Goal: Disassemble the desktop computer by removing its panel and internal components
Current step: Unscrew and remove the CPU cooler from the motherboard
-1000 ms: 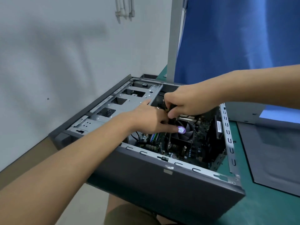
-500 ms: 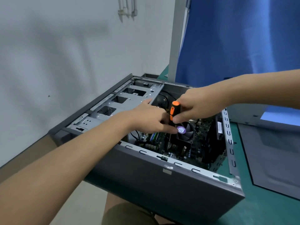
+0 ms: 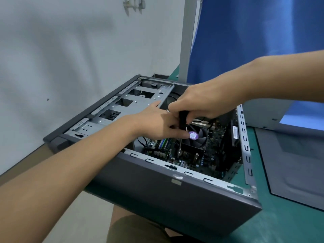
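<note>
I am watching through the head camera. At the left, the desktop computer (image 3: pixel 175 199) is lying on its side with its open face up, partly overhanging the near-left edge of the green mat (image 3: pixel 280 221). Its drive cage (image 3: pixel 126 104) is taking up the far-left part of the opening.

The left hand (image 3: pixel 157 125) is reaching in over the cage. Its fingers are lying fairly straight, not wrapped round anything I can see. 1 fingertip is touching the cooler fan (image 3: pixel 199 139) just beside its purple sticker, close against the tool's shaft, and I judge it is steadying the fan or the shaft.

Just right of it, the right hand (image 3: pixel 205 102) is coming in from the far right, its fingers clenched from above round the black handle of the screwdriver (image 3: pixel 183 118). The shaft is running down past the fan's near-left corner towards the motherboard (image 3: pixel 192 162); the tip is too small to make out.

Further right, a grey side panel (image 3: pixel 289 163) is lying flat on the mat, well apart from the case, so I am taking the panel step as done. The step in hand looks like undoing a mounting screw of the cooler. The next move is calling for the tip seated squarely in the screw head, firm downward pressure while turning, and care not to slip onto the board.
</note>
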